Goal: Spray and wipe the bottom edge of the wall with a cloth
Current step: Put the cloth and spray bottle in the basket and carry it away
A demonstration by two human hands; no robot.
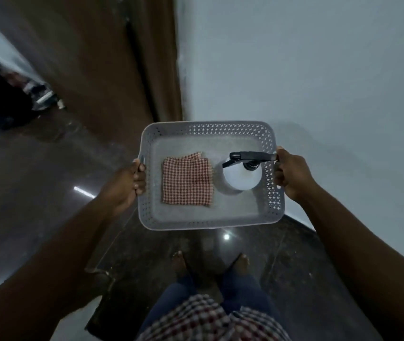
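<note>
I hold a grey perforated plastic basket (220, 130) level in front of me above the floor. My left hand (129, 180) grips its left rim and my right hand (292, 173) grips its right rim. Inside lies a folded red-and-white checked cloth (186, 181) on the left. Beside it on the right stands a white spray bottle (239, 177) with a black trigger head. The pale wall (319, 82) rises ahead and to the right; its bottom edge (301, 223) meets the dark floor just below the basket's right corner.
A brown wooden door and frame (122, 70) stand to the left of the wall. The dark glossy floor (48, 173) spreads out to the left. My bare feet (210, 264) stand below the basket. Dark blurred objects (11, 99) sit at the far left.
</note>
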